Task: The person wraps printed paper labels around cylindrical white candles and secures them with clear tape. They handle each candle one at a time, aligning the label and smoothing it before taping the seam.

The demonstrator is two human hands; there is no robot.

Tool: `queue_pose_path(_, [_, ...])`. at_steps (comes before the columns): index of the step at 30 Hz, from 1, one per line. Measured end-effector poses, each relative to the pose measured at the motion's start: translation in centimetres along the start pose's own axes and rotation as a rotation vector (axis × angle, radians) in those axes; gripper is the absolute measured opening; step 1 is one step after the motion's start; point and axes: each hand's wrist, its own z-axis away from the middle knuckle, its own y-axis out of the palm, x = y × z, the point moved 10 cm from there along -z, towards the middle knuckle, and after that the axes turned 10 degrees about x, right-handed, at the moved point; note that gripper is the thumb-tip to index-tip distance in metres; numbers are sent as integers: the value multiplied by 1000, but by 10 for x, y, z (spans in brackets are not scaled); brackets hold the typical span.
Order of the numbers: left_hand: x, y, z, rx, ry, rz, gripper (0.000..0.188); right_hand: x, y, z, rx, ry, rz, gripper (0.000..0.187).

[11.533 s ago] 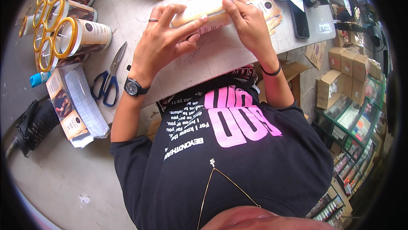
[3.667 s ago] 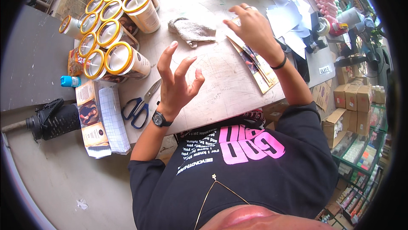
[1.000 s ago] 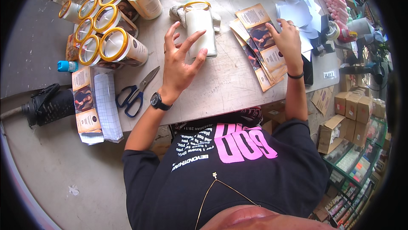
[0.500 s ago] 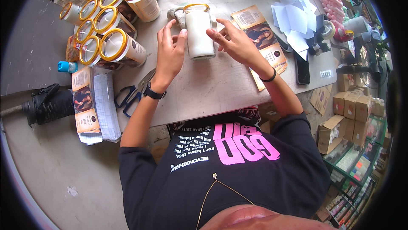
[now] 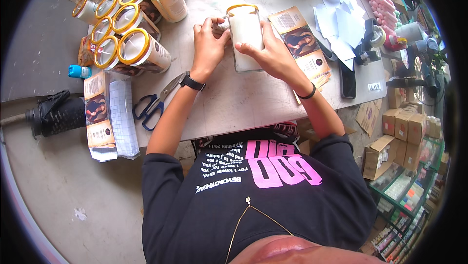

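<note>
A plain white candle in a glass jar (image 5: 244,26) with a gold rim is on the table in front of me. My right hand (image 5: 274,53) grips its right side, the thumb across the front and the fingers behind. Just left of the jar, my left hand (image 5: 208,44) has its fingers closed on a crumpled grey rag (image 5: 222,27), which is partly hidden by them. Right of the jar lies a stack of printed labels (image 5: 300,42) in brown and cream.
Several labelled jar candles (image 5: 134,47) with gold rims crowd the left side. Scissors (image 5: 150,110), more labels (image 5: 97,110) and a blue-capped bottle (image 5: 79,71) are nearer. On the right lie white paper sheets (image 5: 341,25), a phone (image 5: 348,81) and a tape dispenser (image 5: 373,44).
My right hand has closed on the jar, which has shifted slightly right. My left hand has moved forward and right and taken hold of the grey rag.
</note>
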Motion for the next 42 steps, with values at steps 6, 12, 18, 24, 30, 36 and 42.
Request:
queue_pose_path(6, [-4, 0, 9, 143, -77, 153, 28, -17, 10, 7, -83, 3, 141, 103])
queue_pose_path(12, [-17, -14, 13, 20, -13, 31, 28, 3, 8, 3, 22, 100, 90, 107])
queue_pose_path(18, [-31, -13, 7, 81, 161, -205, 35, -1, 7, -2, -85, -55, 136, 103])
queue_pose_path(24, [-64, 0, 23, 32, 504, -788, 25, 6, 1, 8, -144, -89, 148, 105])
queue_pose_path(30, [-41, -3, 10, 136, 336, -501, 17, 4, 9, 4, -133, -144, 77, 105])
queue_pose_path(36, [-2, -46, 0, 23, -45, 45, 20, 10, 25, -7, -94, -80, 47, 106])
queue_pose_path(42, [-10, -39, 9, -15, -35, -3, 30, 6, 20, -3, -116, -66, 96, 108])
